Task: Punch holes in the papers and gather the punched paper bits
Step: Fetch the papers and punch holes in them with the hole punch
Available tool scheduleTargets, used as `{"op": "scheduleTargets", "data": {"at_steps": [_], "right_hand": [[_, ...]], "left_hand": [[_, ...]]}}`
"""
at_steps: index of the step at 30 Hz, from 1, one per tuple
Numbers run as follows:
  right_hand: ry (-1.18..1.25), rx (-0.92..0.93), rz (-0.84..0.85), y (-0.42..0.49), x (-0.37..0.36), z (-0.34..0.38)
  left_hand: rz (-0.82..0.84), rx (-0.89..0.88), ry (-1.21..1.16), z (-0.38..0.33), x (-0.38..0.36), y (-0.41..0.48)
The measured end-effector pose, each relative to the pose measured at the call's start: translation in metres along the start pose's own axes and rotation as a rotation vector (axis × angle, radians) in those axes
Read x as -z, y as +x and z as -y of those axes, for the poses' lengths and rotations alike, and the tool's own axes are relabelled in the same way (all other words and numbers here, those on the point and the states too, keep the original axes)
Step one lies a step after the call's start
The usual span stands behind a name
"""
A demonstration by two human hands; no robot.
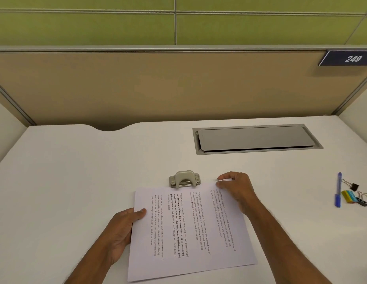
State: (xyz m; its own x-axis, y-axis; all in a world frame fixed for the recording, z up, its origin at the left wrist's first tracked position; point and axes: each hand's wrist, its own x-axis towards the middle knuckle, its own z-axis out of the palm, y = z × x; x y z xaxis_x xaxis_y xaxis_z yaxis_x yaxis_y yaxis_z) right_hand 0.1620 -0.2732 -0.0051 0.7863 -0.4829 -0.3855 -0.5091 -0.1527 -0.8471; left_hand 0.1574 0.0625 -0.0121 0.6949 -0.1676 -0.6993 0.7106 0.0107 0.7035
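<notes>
The paper (199, 261) is pinched at its left edge by the left hand (121, 228) and at its far corner by the right hand (236, 191). Its far edge meets the punch (184, 178), just left of the right grip. Printed: "Village life is a peaceful, close-knit…"

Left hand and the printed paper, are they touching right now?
Touching. The head view shows the left hand holding the left edge of the paper, with its thumb lying on top of the sheet.
</notes>
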Motion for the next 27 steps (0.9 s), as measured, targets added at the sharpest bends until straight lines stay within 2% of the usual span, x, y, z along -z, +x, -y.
{"op": "scheduleTargets", "data": {"at_steps": [4, 11, 16, 20, 27], "right_hand": [[-0.006, -0.002, -0.011, 0.000, -0.001, -0.002], [-0.010, 0.014, -0.025, 0.001, -0.001, -0.004], [-0.008, 0.022, -0.042, 0.001, -0.002, -0.005], [-0.013, 0.037, -0.065, 0.001, -0.004, -0.005], [-0.075, 0.074, -0.103, 0.000, -0.007, -0.002]], "left_hand": [[-0.076, -0.059, 0.046, -0.004, -0.007, -0.002], [-0.390, -0.259, -0.029, -0.020, -0.027, 0.008], [-0.482, -0.390, 0.111, -0.032, -0.040, 0.018], [-0.528, -0.404, 0.269, -0.036, -0.045, 0.027], [-0.541, -0.364, 0.236, -0.034, -0.044, 0.034]]}}
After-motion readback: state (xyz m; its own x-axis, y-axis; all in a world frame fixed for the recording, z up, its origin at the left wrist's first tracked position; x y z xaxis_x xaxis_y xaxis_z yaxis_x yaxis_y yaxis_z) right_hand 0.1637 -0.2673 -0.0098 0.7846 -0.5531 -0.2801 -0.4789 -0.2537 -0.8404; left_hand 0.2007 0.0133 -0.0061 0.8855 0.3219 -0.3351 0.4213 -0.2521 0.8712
